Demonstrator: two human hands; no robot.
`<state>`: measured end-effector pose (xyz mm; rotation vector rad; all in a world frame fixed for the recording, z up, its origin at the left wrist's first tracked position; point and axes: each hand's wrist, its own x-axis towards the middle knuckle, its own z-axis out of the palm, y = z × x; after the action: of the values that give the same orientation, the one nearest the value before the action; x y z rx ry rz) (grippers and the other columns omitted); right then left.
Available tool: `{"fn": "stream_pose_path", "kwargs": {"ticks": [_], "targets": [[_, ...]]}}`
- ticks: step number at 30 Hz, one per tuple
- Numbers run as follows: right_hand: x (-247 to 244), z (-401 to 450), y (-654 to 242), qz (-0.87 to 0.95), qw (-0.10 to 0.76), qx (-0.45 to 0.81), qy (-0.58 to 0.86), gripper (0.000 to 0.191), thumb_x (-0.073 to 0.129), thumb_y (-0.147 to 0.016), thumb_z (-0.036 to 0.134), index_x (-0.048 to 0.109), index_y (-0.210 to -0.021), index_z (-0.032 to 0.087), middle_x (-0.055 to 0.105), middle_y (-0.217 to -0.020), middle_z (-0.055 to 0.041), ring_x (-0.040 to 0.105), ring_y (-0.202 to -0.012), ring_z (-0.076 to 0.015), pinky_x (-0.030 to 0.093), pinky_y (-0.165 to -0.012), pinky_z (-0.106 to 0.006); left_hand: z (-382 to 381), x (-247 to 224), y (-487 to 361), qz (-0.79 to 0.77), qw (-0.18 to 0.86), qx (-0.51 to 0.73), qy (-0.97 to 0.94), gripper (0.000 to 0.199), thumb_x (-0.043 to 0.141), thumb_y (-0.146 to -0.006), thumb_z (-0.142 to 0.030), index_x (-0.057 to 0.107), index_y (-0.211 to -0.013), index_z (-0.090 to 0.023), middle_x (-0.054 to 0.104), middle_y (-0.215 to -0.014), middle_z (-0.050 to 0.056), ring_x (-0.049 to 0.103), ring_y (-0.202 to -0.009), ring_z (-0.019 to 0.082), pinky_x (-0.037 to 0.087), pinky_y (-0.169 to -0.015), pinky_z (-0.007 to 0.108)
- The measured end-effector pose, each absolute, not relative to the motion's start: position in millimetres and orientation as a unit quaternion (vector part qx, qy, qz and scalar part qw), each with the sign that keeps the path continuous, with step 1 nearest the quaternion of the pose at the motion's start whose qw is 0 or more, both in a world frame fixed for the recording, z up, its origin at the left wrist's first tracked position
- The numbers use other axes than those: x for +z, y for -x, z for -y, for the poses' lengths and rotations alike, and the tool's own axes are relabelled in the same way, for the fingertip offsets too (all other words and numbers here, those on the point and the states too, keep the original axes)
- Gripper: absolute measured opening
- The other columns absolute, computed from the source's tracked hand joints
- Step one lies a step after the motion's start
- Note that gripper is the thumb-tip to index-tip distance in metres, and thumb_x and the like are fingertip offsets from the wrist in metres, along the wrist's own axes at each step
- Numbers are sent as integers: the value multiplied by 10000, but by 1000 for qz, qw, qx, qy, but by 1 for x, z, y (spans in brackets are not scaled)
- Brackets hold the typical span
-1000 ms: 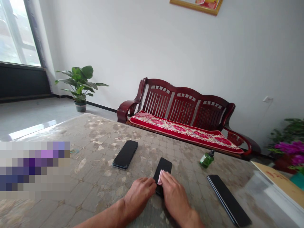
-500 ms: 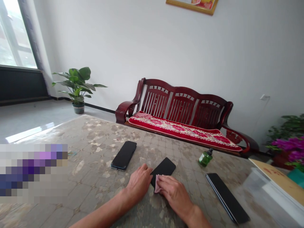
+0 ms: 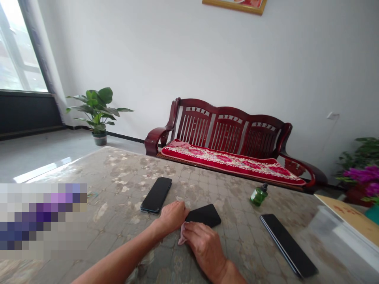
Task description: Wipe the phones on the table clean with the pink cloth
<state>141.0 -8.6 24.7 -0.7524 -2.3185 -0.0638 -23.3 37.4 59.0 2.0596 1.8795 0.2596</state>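
Observation:
A black phone [image 3: 205, 215] lies on the patterned table between my hands, its long side now slanting to the right. My left hand [image 3: 174, 215] is closed on the phone's left end. With fingers pressed together, my right hand [image 3: 204, 242] holds a small pink cloth [image 3: 183, 233] against the phone's near left edge. Another dark phone [image 3: 156, 194] rests beyond my left hand. A third one [image 3: 288, 244], long and dark, lies at the right. The green bottle [image 3: 259, 195] with a black pump top stands upright beyond it.
The table [image 3: 118, 185] has a clear cover over a floral cloth. A transparent box [image 3: 340, 240] with a tan board [image 3: 349, 215] sits at the right edge. Behind stands a red wooden bench [image 3: 227, 130]. Potted plants are at the far left and right. Blurred blocks hide the left side.
The phone between my hands has turned clockwise, closer to level across the view. My right hand and the cloth have moved left, towards the phone's left end. The view has shifted slightly.

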Motion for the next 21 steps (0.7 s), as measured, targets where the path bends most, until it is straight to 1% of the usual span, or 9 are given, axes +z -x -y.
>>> {"fn": "stream_pose_path", "kwargs": {"ticks": [3, 5, 8, 11, 14, 17, 19, 21], "targets": [[25, 10, -142, 892, 345, -35, 289, 207, 506, -967, 250, 684, -1069, 221, 724, -1062, -27, 666, -978, -162, 540, -872, -278, -41, 57, 28, -647, 199, 102, -729, 256, 516, -846, -327, 669, -710, -174, 711, -816, 117, 678, -881, 272, 460, -759, 311], [25, 10, -142, 893, 344, -40, 288, 205, 508, -965, 234, 681, -1073, 214, 722, -1064, -30, 661, -990, -161, 542, -873, -274, -44, 54, 32, -635, 225, 116, -730, 217, 560, -789, -319, 657, -651, -183, 691, -723, 70, 669, -783, 238, 446, -692, 277], [26, 9, -142, 893, 347, -50, 282, 208, 505, -962, 208, 675, -1083, 204, 718, -1077, -30, 652, -1015, -159, 540, -882, -270, -47, 46, 40, -612, 265, 150, -730, 152, 578, -733, -280, 651, -643, -182, 633, -634, -6, 618, -682, 177, 400, -600, 226], [25, 9, -142, 893, 346, -62, 281, 218, 518, -949, 173, 672, -1098, 208, 717, -1092, -29, 640, -1055, -156, 529, -914, -266, -47, 40, 44, -595, 295, 190, -723, 199, 536, -756, -296, 638, -652, -161, 567, -580, -37, 566, -630, 154, 368, -550, 214], [27, 10, -143, 892, 353, -48, 280, 214, 497, -953, 161, 682, -1049, 212, 722, -1067, -31, 643, -1052, -163, 529, -918, -276, -45, 36, 44, -592, 301, 231, -711, 272, 482, -806, -333, 633, -675, -149, 554, -588, -36, 543, -612, 149, 360, -540, 220], [32, 11, -149, 884, 370, -3, 287, 235, 453, -975, 188, 687, -965, 220, 727, -985, -37, 671, -953, -167, 551, -859, -286, -41, 37, 43, -599, 285, 269, -699, 263, 477, -823, -330, 639, -714, -154, 589, -639, -18, 562, -645, 160, 373, -575, 231], [38, 8, -156, 857, 408, 19, 315, 246, 439, -981, 201, 682, -959, 230, 723, -968, -43, 678, -911, -163, 561, -827, -282, -35, 40, 42, -602, 265, 291, -695, 228, 481, -834, -308, 645, -761, -167, 620, -695, -4, 582, -695, 171, 388, -621, 242], [45, 2, -167, 811, 468, 8, 351, 223, 455, -975, 204, 673, -1013, 233, 717, -1008, -57, 677, -936, -168, 562, -837, -290, -27, 45, 41, -599, 245, 311, -696, 184, 490, -852, -287, 640, -814, -187, 640, -780, 9, 595, -769, 179, 400, -689, 252]]}}
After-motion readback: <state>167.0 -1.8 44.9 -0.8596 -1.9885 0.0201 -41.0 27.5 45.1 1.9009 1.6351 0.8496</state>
